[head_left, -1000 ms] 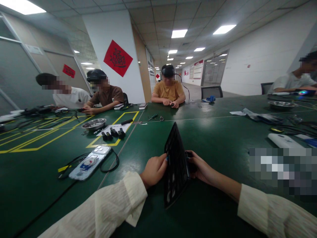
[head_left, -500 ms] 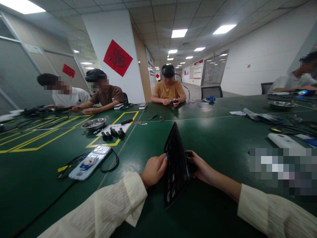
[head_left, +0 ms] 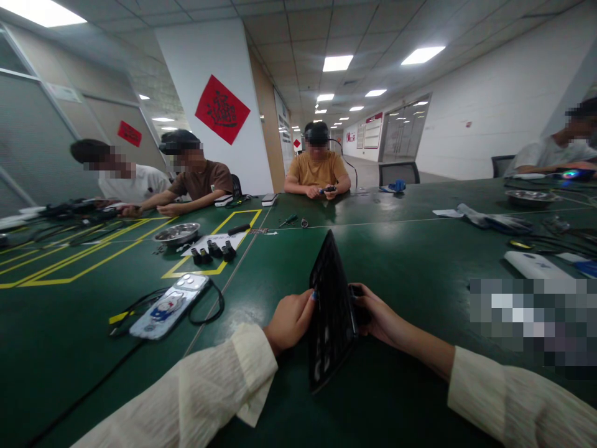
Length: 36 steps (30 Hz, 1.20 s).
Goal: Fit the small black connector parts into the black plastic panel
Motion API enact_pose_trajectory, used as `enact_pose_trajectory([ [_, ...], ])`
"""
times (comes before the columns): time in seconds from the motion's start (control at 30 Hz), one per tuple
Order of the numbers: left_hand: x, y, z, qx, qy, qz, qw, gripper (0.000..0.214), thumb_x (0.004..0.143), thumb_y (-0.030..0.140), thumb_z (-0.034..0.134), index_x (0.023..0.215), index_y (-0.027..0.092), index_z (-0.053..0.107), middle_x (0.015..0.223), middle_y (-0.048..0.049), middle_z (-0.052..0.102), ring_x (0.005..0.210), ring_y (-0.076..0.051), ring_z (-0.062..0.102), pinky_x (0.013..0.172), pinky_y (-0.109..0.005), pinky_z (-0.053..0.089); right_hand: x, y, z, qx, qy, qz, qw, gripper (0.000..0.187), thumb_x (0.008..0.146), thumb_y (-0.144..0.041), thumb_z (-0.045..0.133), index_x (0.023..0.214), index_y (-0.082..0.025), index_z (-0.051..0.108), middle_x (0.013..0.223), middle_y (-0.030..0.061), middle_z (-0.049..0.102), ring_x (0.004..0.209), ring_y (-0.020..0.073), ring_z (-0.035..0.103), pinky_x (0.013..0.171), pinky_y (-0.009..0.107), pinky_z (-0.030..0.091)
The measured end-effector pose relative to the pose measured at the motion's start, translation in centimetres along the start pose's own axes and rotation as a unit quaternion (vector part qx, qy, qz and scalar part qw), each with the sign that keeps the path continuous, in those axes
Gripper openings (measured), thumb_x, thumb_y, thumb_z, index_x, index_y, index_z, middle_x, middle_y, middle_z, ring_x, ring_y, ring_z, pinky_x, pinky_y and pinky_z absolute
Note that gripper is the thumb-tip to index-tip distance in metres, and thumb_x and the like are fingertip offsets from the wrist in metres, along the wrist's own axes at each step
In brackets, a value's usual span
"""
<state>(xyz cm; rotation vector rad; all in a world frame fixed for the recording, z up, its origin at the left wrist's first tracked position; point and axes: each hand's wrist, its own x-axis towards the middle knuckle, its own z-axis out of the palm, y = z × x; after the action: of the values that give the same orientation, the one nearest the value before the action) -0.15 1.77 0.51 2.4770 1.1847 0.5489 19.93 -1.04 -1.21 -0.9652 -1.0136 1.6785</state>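
Observation:
A thin, glossy black flat panel, like a tablet or small screen, stands on edge in front of me, tilted, with reflections on its left face. My left hand is closed at its left face, thumb pressed on the surface by a small blue spot. On the other side, my right hand is closed around a dark part at the panel's back. The right fingertips are partly hidden, and I cannot make out that part's shape.
On the green table, a phone lies left among black cables. Beyond it are several black fittings and a metal bowl. A white device and cables lie right. Co-workers sit around the table, one directly opposite.
My hands and the black panel have stayed in place. At the far left, a co-worker's hand has shifted slightly to the left.

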Motion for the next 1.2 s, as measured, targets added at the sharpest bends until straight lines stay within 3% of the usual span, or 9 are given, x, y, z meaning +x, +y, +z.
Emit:
enact_pose_trajectory([
  [0.9, 0.00, 0.00, -0.07, 0.006, -0.015, 0.013, 1.000, 0.034, 0.089, 0.032, 0.020, 0.080, 0.017, 0.048, 0.066, -0.0026, 0.055, 0.061, -0.015, 0.054, 0.057, -0.023, 0.037, 0.22, 0.25, -0.13, 0.004, 0.004, 0.000, 1.000, 0.030, 0.070, -0.025, 0.047, 0.099, -0.023, 0.039, 0.064, -0.0053, 0.049, 0.039, 0.0082, 0.049, 0.030, 0.016, 0.029],
  [1.2, -0.13, 0.02, -0.19, -0.009, -0.010, 0.008, 1.000, 0.041, 0.091, 0.036, 0.013, 0.078, 0.017, 0.047, 0.060, -0.0011, 0.052, 0.057, -0.014, 0.051, 0.056, -0.024, 0.036, -0.15, -0.17, 0.18, 0.002, 0.003, 0.005, 1.000, 0.031, 0.070, -0.028, 0.048, 0.100, -0.023, 0.039, 0.066, -0.0041, 0.050, 0.043, 0.0085, 0.050, 0.033, 0.017, 0.028],
])
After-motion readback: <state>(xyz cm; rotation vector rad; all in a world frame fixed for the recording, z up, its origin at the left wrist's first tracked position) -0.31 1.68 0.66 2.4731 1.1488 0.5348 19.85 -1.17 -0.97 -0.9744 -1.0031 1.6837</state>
